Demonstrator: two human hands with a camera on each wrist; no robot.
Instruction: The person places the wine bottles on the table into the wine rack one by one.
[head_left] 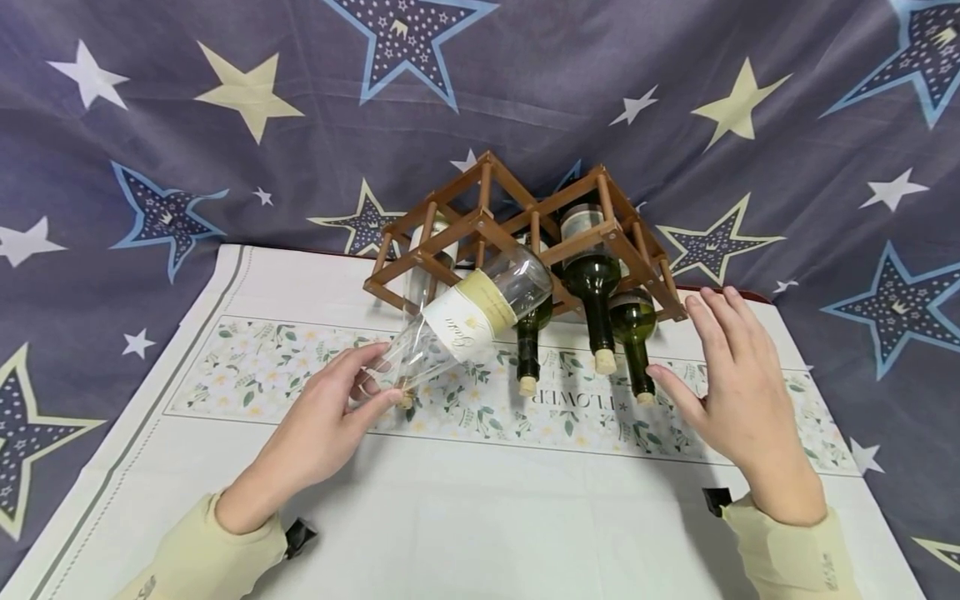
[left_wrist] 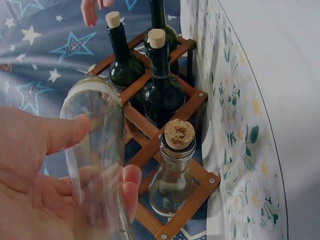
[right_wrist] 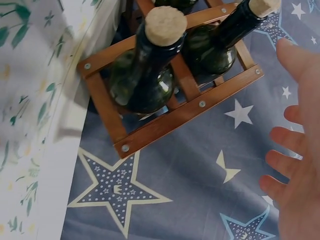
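My left hand point(head_left: 322, 425) grips a clear glass wine bottle point(head_left: 468, 321) around its narrow end, thumb on one side and fingers curled on the other. The bottle, with a white and gold label, is tilted, its base up to the right in front of the wooden wine rack point(head_left: 487, 221). Another clear bottle point(left_wrist: 172, 187), corked, lies in the rack's left end. Three dark green corked bottles, among them a labelled one point(head_left: 592, 275), sit further right with necks toward me. My right hand point(head_left: 738, 392) is held with fingers spread beside the rack's right end, holding nothing.
The rack stands at the far side of a table with a white cloth point(head_left: 480, 517) bearing a floral strip. Directly behind it hangs a dark star-patterned curtain point(head_left: 300, 167). Small black pieces point(head_left: 300, 537) show by both sleeves.
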